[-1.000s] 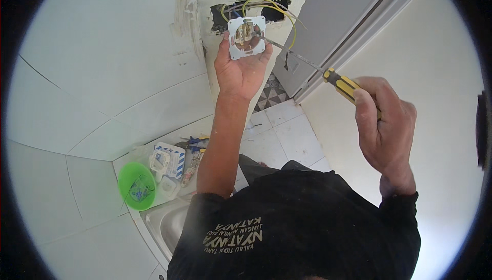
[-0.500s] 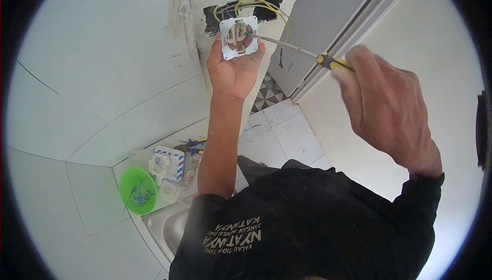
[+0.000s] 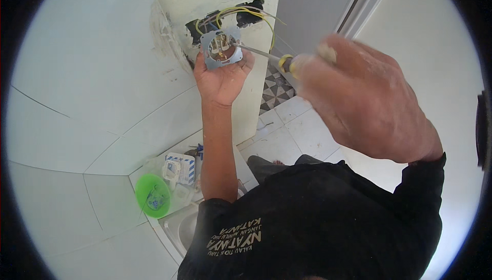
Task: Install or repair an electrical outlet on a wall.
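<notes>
My left hand (image 3: 223, 84), palm up, grips a wall socket insert (image 3: 221, 49) by its square metal mounting frame, thumb and fingers at opposite sides. The open centre shows brass-coloured contacts. My right hand (image 3: 366, 100), blurred by motion, is closed around the yellow and black handle of a screwdriver (image 3: 262, 52). Its shaft runs left to the right side of the socket insert; I cannot tell exactly where the tip sits. Yellow and pale wires (image 3: 241, 9) come out of the wall just behind the socket insert.
Two rough dark wall holes (image 3: 249, 19) lie behind the socket insert. Low on the left, a green bowl (image 3: 140, 190) stands by a steel sink (image 3: 172, 223). Beside it are a blue-and-white striped package (image 3: 188, 166) and pliers (image 3: 193, 152). A grey door (image 3: 312, 8) is at the right.
My right hand and the screwdriver handle have come closer to the socket insert, and the hand has turned. The socket insert is angled differently in my left hand. The whole view has shifted.
</notes>
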Tool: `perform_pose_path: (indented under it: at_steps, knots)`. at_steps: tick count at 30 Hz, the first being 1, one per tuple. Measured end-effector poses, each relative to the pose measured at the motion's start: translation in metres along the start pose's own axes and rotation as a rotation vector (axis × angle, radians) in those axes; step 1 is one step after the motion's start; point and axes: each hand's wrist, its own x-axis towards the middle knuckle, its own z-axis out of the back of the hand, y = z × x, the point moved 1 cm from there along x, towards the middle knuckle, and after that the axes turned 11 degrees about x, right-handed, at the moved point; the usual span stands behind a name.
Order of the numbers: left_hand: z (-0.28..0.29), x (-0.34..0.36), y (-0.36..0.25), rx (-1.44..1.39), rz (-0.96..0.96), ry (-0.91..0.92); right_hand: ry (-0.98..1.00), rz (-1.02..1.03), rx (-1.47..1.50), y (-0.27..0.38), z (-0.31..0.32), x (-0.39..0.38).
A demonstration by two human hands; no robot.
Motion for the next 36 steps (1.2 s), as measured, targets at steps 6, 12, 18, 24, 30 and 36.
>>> perform_pose_path:
  at_steps: [6, 12, 18, 24, 30, 36]
  knots:
    - [0.008, 0.002, 0.007, 0.008, 0.019, -0.064, -0.189, 0.210, 0.029, -0.005, -0.012, 0.004]
    - [-0.022, 0.001, 0.015, -0.046, -0.065, -0.189, 0.124, -0.210, -0.025, -0.003, -0.001, 0.005]
    - [-0.043, 0.001, 0.023, 0.033, -0.143, -0.353, -0.356, 0.196, 0.015, -0.007, -0.016, 0.004]
    - [-0.042, 0.006, 0.026, 0.003, -0.187, -0.304, -0.069, 0.029, -0.071, -0.003, -0.003, -0.001]
    - [-0.039, 0.010, 0.032, 0.147, -0.253, -0.272, -0.282, 0.167, 0.008, 0.002, -0.012, -0.001]
    - [-0.046, 0.011, 0.035, 0.051, -0.245, -0.372, -0.093, -0.013, 0.054, -0.004, -0.006, -0.009]
